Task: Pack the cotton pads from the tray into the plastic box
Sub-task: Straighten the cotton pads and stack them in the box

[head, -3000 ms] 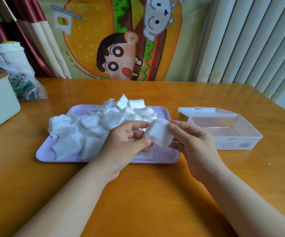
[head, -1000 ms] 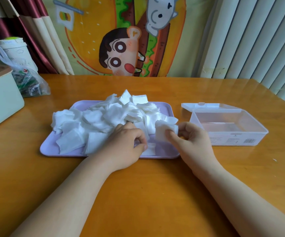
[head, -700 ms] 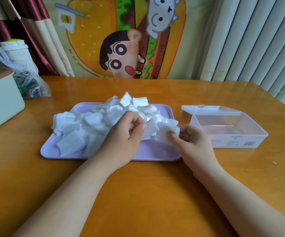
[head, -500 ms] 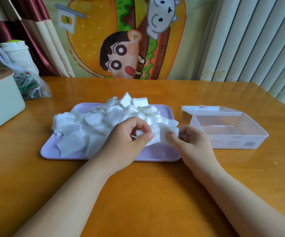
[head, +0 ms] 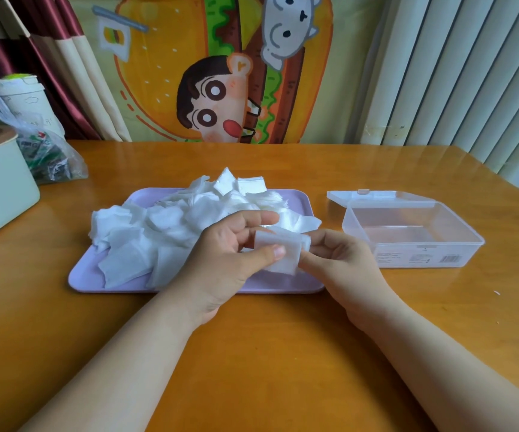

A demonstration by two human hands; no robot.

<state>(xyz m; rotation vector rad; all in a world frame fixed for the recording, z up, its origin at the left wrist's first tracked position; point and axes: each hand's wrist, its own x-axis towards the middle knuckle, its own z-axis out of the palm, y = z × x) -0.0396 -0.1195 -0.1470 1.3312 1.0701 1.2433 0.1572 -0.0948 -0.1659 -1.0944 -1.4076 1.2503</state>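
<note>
body: person, two arms | left forearm (head: 121, 369): bare | right forearm (head: 439, 353): bare | left thumbnail (head: 279, 252): short, trimmed

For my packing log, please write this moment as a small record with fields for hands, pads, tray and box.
left hand: pinches held pads, thumb on top
right hand: pinches the same pads
held pads: small white stack above tray's front right
tray: lilac, carries loose pile
plastic box: clear, lid open, no pads seen inside, right of tray
</note>
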